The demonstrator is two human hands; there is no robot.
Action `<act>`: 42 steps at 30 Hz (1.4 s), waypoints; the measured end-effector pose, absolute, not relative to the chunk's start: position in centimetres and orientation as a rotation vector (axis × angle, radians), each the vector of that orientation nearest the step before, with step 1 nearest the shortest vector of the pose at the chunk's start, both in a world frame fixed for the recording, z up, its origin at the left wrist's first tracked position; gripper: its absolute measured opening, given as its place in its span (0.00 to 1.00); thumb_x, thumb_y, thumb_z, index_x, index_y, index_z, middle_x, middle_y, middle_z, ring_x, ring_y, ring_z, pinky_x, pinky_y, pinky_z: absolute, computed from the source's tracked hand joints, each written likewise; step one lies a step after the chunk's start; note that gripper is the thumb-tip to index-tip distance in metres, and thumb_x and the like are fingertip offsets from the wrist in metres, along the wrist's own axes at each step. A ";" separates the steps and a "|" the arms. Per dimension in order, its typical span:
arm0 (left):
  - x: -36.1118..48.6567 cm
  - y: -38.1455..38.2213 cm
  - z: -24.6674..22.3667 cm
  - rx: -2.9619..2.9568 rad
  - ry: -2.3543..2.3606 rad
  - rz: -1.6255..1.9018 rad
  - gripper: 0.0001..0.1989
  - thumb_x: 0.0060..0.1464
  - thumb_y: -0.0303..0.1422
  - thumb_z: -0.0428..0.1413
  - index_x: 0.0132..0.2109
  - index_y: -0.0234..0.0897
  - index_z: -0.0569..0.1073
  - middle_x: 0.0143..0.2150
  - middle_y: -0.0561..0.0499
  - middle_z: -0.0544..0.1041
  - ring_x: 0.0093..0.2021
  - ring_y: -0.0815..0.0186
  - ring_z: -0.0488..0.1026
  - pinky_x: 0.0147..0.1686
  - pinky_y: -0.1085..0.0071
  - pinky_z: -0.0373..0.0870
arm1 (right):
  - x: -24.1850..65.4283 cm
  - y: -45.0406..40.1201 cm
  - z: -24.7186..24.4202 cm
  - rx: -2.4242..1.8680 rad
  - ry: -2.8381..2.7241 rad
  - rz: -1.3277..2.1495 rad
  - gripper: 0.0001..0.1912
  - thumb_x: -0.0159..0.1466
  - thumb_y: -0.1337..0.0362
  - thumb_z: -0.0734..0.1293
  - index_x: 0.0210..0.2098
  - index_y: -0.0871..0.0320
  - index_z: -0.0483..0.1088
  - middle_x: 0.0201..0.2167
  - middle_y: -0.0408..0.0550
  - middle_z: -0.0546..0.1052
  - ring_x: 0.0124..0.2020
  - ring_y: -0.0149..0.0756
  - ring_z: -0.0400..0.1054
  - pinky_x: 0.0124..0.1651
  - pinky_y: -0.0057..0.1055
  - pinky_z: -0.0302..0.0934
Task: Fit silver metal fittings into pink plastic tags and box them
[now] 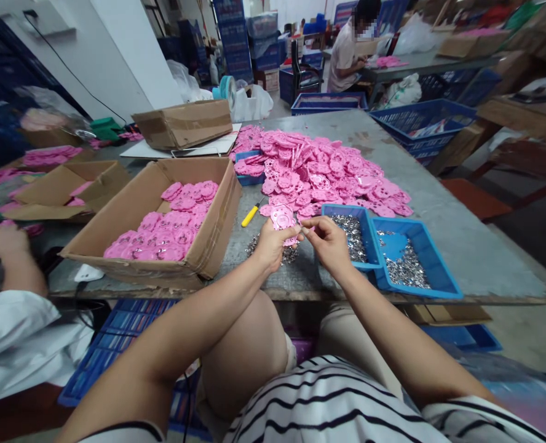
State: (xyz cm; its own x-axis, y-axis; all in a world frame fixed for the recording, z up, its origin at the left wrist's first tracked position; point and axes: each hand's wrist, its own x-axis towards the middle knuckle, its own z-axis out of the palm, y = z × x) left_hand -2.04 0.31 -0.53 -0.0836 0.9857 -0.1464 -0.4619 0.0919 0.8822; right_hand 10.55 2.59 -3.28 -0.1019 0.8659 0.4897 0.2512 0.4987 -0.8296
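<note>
My left hand [273,243] is closed on a flat pink plastic piece [282,215], which sticks up above the fingers. Close beside it, my right hand [328,241] pinches at the piece's right edge; whatever is between its fingertips is too small to make out. Small metal parts [289,255] lie on the table under and around my left hand. Left of the hands rests a yellow-handled screwdriver [251,215]. Just beyond them spreads a large heap of pink pieces [319,166]. To the right stand two blue trays [443,271] holding small silvery metal parts.
At the left a cardboard box [217,227] holds stacked pink pieces [162,231]. Another carton [185,126] sits behind it. A co-worker's arm [19,264] reaches in at the far left. Someone sits at a back table [420,67]. Blue crates [420,123] stand beyond the grey table [476,246].
</note>
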 end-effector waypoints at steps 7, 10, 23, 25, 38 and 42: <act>-1.9 0.3 -0.6 0.732 0.981 1.395 0.27 0.28 0.30 0.67 0.38 0.37 0.64 0.25 0.58 0.71 0.22 0.72 0.70 0.18 0.77 0.60 | 10.7 2.1 -3.2 -0.943 -1.736 0.433 0.05 0.60 0.66 0.64 0.29 0.54 0.72 0.30 0.46 0.75 0.32 0.37 0.68 0.34 0.34 0.62; -1.7 0.3 -0.5 0.743 0.993 1.421 0.28 0.26 0.30 0.68 0.38 0.37 0.64 0.24 0.58 0.71 0.21 0.72 0.69 0.18 0.77 0.60 | 10.5 2.0 -3.3 -0.950 -1.719 0.422 0.06 0.61 0.67 0.64 0.29 0.54 0.72 0.29 0.46 0.75 0.31 0.37 0.68 0.34 0.34 0.62; -1.4 0.3 -0.5 0.774 1.083 1.495 0.25 0.28 0.28 0.63 0.38 0.38 0.63 0.24 0.59 0.70 0.21 0.73 0.67 0.19 0.78 0.59 | 10.0 1.7 -3.1 -0.967 -1.636 0.550 0.06 0.59 0.65 0.65 0.27 0.54 0.74 0.28 0.46 0.76 0.30 0.36 0.68 0.33 0.33 0.61; -1.5 0.4 -0.5 0.773 1.089 1.498 0.25 0.28 0.28 0.62 0.38 0.38 0.63 0.25 0.59 0.71 0.21 0.73 0.67 0.19 0.77 0.59 | 10.0 1.8 -3.1 -0.984 -1.569 0.650 0.05 0.58 0.63 0.66 0.27 0.55 0.74 0.28 0.46 0.76 0.29 0.35 0.67 0.31 0.32 0.60; -1.5 0.1 -0.4 0.798 1.044 1.445 0.23 0.32 0.27 0.59 0.40 0.37 0.62 0.26 0.59 0.69 0.20 0.73 0.67 0.17 0.77 0.59 | 10.5 2.7 -1.7 -0.971 -1.546 0.971 0.09 0.56 0.60 0.68 0.22 0.56 0.68 0.24 0.44 0.71 0.30 0.34 0.64 0.36 0.33 0.59; -1.8 -0.2 0.3 0.781 0.899 1.287 0.24 0.37 0.28 0.52 0.46 0.37 0.62 0.30 0.54 0.73 0.23 0.67 0.73 0.17 0.76 0.62 | 11.3 3.5 -0.7 -0.935 -1.645 0.941 0.06 0.55 0.65 0.67 0.22 0.57 0.69 0.33 0.46 0.70 0.38 0.37 0.65 0.44 0.37 0.61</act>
State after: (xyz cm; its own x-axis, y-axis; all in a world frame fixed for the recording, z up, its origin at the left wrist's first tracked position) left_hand -1.85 -0.22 0.26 0.0530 0.9916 -0.1178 -0.4518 0.1290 0.8828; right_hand 11.25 3.51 -0.70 -0.2198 0.9036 0.3676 0.1412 0.4023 -0.9046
